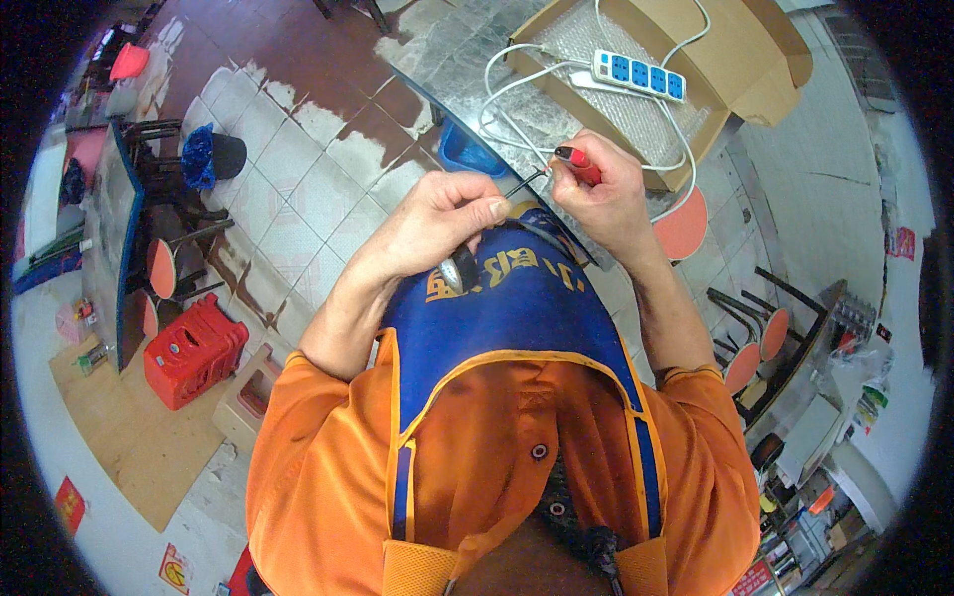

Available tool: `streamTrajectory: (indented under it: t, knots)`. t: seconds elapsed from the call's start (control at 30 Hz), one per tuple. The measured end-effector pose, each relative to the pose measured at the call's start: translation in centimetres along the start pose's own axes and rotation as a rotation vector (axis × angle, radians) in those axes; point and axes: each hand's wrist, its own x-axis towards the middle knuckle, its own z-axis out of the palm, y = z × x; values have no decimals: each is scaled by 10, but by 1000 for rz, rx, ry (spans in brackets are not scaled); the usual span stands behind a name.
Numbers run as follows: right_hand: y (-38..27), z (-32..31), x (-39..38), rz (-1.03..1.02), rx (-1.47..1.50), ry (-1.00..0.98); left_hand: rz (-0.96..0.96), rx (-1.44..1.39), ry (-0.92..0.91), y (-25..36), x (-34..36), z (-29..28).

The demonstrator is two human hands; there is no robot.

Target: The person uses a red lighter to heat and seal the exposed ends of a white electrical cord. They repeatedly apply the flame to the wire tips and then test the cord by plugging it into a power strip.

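Note:
Both hands meet in front of my blue apron [477, 318]. My right hand [611, 199] is closed around a red-and-black-handled tool [581, 165]; its working end is hidden by my fingers. A thin dark cord or rod [527, 183] spans the gap between my hands, with a small pale bit at its end beside my right fingers. My left hand [437, 223] is closed, thumb and forefinger pinched on the other end of that dark strand. Below the left fingers shows a black-and-silver rounded object [459, 272], its kind unclear.
Ahead, a table [447, 70] bears an open cardboard box [696, 139] with bubble wrap and a white power strip [638, 75] with blue sockets and loose white cable. A blue bin [467, 149] stands beneath. Stools [684, 223] and a red plastic case [196, 350] flank me.

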Motion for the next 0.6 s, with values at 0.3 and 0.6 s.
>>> streamTrajectory:
  t: [0.3,0.6]
  knots:
    - [20,-51,11,246,-39,357,-84,-193,125,-16,-9,-14]
    - [19,-51,-1,373,75,361,-66,-467,110,-8,13,-14]
